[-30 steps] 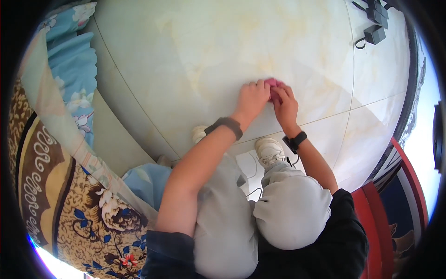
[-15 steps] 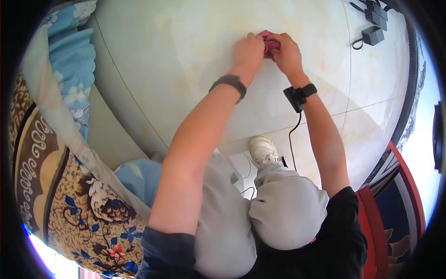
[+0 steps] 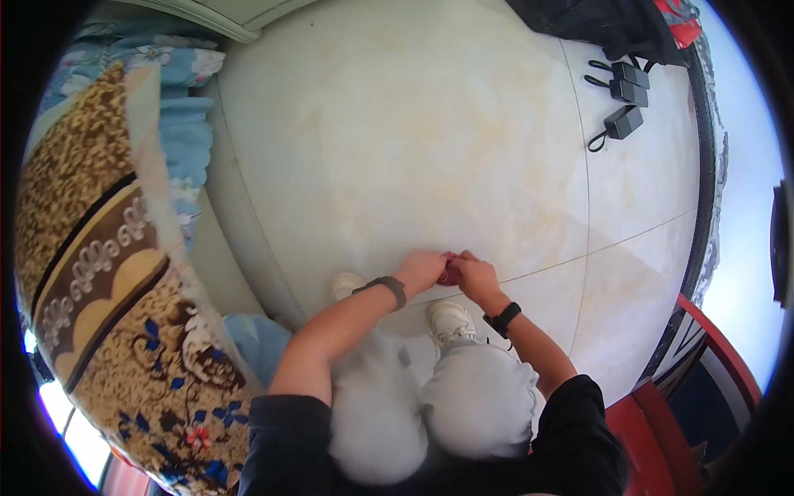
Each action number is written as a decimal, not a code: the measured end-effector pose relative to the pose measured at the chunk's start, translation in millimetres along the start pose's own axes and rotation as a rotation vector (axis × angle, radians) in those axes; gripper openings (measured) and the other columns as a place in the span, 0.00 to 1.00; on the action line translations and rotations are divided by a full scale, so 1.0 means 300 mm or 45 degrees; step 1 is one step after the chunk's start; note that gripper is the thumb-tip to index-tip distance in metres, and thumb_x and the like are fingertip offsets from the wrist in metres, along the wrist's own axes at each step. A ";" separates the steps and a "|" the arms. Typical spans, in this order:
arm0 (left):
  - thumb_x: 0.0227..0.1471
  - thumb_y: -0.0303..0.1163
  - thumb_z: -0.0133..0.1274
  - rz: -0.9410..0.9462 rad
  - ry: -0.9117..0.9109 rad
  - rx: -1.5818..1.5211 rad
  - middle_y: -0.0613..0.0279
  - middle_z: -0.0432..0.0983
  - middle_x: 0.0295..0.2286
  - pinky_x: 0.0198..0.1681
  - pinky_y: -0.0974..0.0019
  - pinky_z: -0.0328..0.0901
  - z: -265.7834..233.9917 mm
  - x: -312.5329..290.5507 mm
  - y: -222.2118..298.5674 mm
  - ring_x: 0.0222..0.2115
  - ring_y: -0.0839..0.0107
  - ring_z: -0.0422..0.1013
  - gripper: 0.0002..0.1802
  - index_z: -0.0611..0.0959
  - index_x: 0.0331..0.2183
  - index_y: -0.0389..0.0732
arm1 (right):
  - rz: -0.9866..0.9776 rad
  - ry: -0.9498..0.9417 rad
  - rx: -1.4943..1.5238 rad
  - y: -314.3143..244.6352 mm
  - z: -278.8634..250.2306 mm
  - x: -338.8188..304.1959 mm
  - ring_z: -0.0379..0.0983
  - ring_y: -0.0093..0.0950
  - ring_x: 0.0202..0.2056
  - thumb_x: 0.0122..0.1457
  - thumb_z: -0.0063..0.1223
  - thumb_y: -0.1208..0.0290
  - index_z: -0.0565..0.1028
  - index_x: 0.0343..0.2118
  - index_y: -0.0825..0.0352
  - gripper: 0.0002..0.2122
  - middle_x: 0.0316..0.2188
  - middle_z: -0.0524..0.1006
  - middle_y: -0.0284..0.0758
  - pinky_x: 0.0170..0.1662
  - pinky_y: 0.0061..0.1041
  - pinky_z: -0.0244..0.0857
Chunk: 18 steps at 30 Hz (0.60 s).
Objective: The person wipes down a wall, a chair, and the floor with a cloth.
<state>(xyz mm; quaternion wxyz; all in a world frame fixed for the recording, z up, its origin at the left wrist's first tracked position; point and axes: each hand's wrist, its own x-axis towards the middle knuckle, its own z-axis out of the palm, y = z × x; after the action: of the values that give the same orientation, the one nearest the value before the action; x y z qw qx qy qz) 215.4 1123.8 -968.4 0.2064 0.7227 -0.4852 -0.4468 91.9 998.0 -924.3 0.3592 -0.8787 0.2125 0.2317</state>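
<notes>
Both my hands meet in front of my knees, above the floor near my shoes. Between them is a small dark pink, cloth-like bundle (image 3: 449, 274), mostly covered by fingers, so its kind cannot be told. My left hand (image 3: 421, 270) grips its left side with closed fingers. On the other side, my right hand (image 3: 478, 278) pinches the bundle's edge. A dark band (image 3: 387, 289) circles my left wrist, and a black strap (image 3: 503, 319) circles the right one.
Pale floor tiles (image 3: 397, 149) spread ahead. Several black boxes with loops (image 3: 624, 122) lie at the far right, near a black bag (image 3: 595, 25). A brown patterned cover (image 3: 107, 273) and blue floral cloth (image 3: 186, 132) hang at left. Red furniture (image 3: 645, 430) stands at lower right.
My hands, still holding the pink bundle, have drawn back from far out over the floor to close by my shoes. The view has shifted, bringing the black bag into sight.
</notes>
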 end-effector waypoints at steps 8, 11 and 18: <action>0.45 0.32 0.55 0.026 0.282 -0.227 0.54 0.77 0.28 0.32 0.57 0.70 -0.591 -0.275 0.379 0.29 0.55 0.75 0.09 0.78 0.31 0.39 | -0.142 0.159 0.154 -0.424 -0.532 -0.165 0.74 0.42 0.30 0.47 0.56 0.77 0.72 0.39 0.61 0.14 0.37 0.72 0.36 0.33 0.36 0.70; 0.44 0.28 0.55 -0.141 0.210 -0.677 0.56 0.76 0.34 0.33 0.67 0.70 -0.798 -0.398 0.517 0.30 0.66 0.74 0.14 0.74 0.36 0.38 | -0.258 0.202 0.214 -0.664 -0.760 -0.253 0.73 0.43 0.32 0.48 0.55 0.79 0.70 0.42 0.62 0.16 0.42 0.71 0.38 0.35 0.37 0.70; 0.47 0.26 0.52 -0.169 0.264 -1.334 0.65 0.72 0.31 0.32 0.72 0.68 -1.250 -0.824 0.936 0.31 0.75 0.71 0.14 0.70 0.38 0.36 | -0.269 0.110 0.451 -1.152 -1.142 -0.561 0.72 0.44 0.46 0.47 0.63 0.74 0.65 0.53 0.64 0.29 0.48 0.72 0.45 0.46 0.34 0.69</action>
<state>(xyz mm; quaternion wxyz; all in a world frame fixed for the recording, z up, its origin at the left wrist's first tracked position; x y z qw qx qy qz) 355.4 1167.4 -459.5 0.5575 0.5924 -0.1278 -0.5675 230.8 1008.0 -428.6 0.5210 -0.8282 0.1719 0.1141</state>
